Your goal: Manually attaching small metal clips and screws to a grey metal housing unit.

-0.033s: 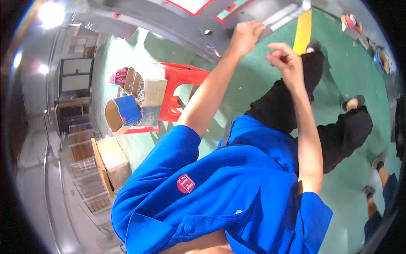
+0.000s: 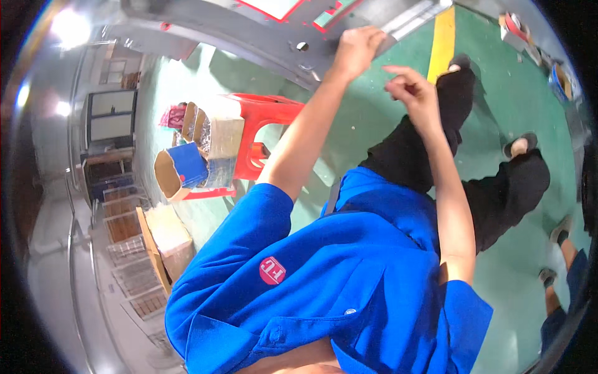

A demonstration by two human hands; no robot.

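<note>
My left hand (image 2: 356, 53) is raised at the edge of a grey metal machine panel (image 2: 261, 37). Its fingers are curled together, and whatever they may hold is hidden. Lower and to the right, my right hand (image 2: 416, 96) hovers above the floor with the index finger stretched and the thumb apart from it. Nothing shows between those fingers. Beyond my left hand, a pale metal rail (image 2: 414, 22) runs along the panel's edge. Red-edged openings and a round hole (image 2: 302, 47) mark the panel.
Left of my arm stands a red plastic stool (image 2: 249, 112) with open cardboard boxes (image 2: 167, 174). A wood-sided box (image 2: 165, 230) is farther left. A yellow line (image 2: 442, 43) crosses the green floor (image 2: 511, 212). Another person's feet (image 2: 560, 230) show at the right.
My right hand's index finger and thumb have spread farther apart. Both hands have shifted slightly left, and the whole view has moved a little.
</note>
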